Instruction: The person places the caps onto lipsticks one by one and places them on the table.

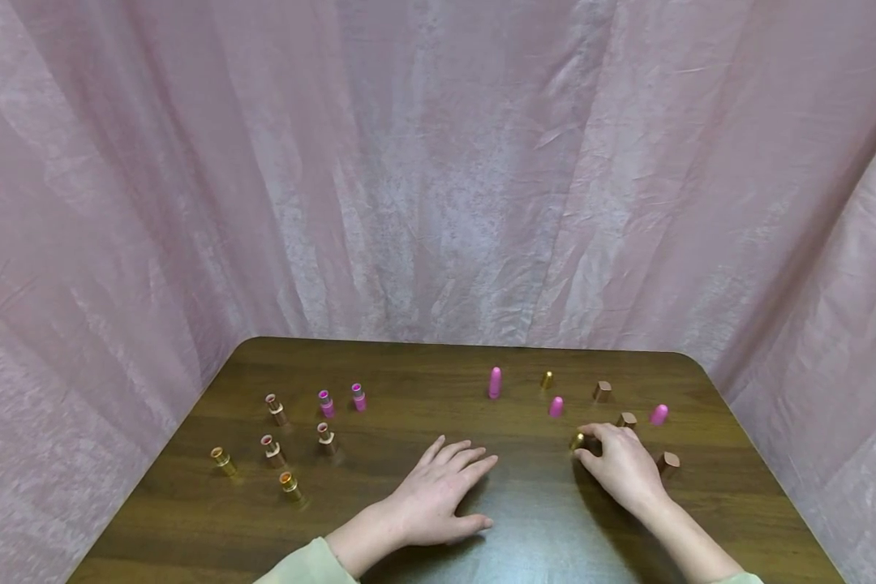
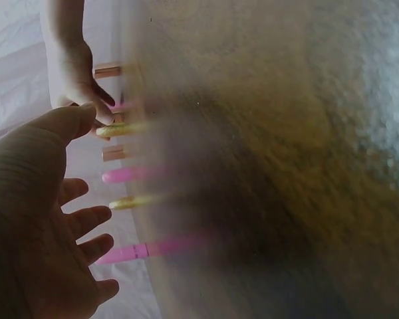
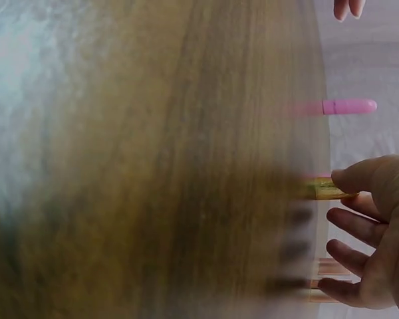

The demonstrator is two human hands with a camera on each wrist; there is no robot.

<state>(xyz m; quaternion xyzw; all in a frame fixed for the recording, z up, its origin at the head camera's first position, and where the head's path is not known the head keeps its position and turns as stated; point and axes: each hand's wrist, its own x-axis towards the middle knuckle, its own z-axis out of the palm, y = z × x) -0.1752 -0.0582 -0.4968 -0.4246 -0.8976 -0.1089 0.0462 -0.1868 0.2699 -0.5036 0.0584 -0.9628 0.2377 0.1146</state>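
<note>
My right hand (image 1: 620, 466) pinches a gold lipstick cap (image 1: 577, 441) between thumb and index finger, low over the table. In the right wrist view the thumb lies on one side of that gold cap, and the other fingers are spread. My left hand (image 1: 441, 495) is over the middle of the table, fingers straight and spread, holding nothing. Beyond it stands a closed pink lipstick tube (image 1: 495, 383). Around my right hand are a pink cap (image 1: 556, 407), another gold cap (image 1: 547, 380) and a copper cap (image 1: 668, 464).
Uncapped lipstick tubes stand on the table's left side: gold (image 1: 289, 485), copper (image 1: 326, 439) and pink (image 1: 359, 397) ones. Farther right are another pink cap (image 1: 659, 414) and a copper cap (image 1: 602, 392). A pink curtain (image 1: 438, 178) hangs behind the brown wooden table (image 1: 423, 405).
</note>
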